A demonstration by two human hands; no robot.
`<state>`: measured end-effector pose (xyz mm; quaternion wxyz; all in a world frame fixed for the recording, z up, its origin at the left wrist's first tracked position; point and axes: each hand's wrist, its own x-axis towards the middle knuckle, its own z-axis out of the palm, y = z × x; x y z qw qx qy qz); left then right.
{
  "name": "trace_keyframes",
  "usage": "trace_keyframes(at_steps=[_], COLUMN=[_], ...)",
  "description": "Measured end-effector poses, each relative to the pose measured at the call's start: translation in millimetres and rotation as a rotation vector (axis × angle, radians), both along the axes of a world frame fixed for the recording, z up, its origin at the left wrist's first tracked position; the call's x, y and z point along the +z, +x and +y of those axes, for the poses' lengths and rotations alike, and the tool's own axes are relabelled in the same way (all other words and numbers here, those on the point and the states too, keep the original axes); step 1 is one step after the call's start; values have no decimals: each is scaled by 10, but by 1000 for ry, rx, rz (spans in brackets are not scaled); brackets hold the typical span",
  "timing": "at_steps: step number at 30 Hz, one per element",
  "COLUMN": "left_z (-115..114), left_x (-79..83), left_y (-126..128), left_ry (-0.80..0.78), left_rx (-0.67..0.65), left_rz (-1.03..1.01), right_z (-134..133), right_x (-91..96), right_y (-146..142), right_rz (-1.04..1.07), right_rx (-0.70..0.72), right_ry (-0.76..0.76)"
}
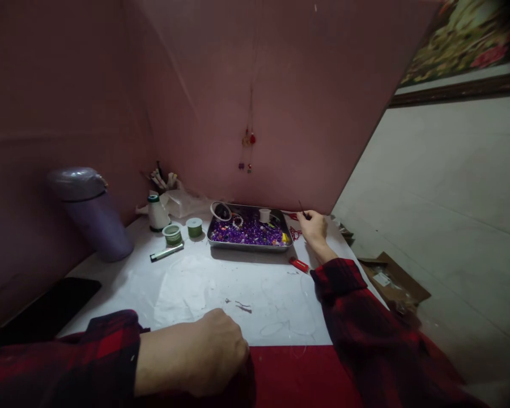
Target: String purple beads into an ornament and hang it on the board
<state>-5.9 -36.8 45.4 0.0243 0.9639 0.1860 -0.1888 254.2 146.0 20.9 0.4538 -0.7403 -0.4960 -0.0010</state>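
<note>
My left hand [204, 354] is closed in a fist at the table's front edge, knuckles up; its fingertips are hidden, and I cannot make out anything in it. Out at the back right, my right hand [314, 228] pinches a thin dark pointed tool [303, 211], its tip upward. Red cords [295, 233] lie between that hand and a metal tray [250, 247]. Purple beads [244, 233] fill the tray, along with a beaded ring [237, 221], a small white cup [264, 215] and a yellow piece [284, 238]. Nearer me lies a red-handled cutter [300, 265].
Left of the tray are green thread spools [194, 228], a thread cone [158, 214] and a pale slim cutter [166, 253]. A purple bottle [96, 218] stands far left. Dark scraps [243, 307] lie on the white tabletop [187, 283]. Cardboard [402, 277] lies beyond the right edge.
</note>
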Motion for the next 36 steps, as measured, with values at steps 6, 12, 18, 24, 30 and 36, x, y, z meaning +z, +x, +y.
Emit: trace_keyframes(at_steps=[6, 12, 18, 24, 30, 36], left_z=[45, 849, 1720, 2113, 2341, 2476], left_x=[27, 340, 362, 109, -109, -224], left_y=[67, 31, -105, -60, 76, 61], left_ry=[39, 125, 166, 135, 27, -109], left_rx=[-83, 473, 802, 859, 832, 839], left_rz=[9, -556, -682, -715, -790, -956], right_z=[31, 37, -10, -25, -44, -49], right_x=[-56, -78, -105, -167, -171, -141], right_y=[-7, -104, -299, -391, -411, -424], right_rz=[1, 0, -16, -136, -150, -121], right_rx=[23, 83, 175, 185, 194, 207], right_ry=[22, 85, 135, 99, 139, 150])
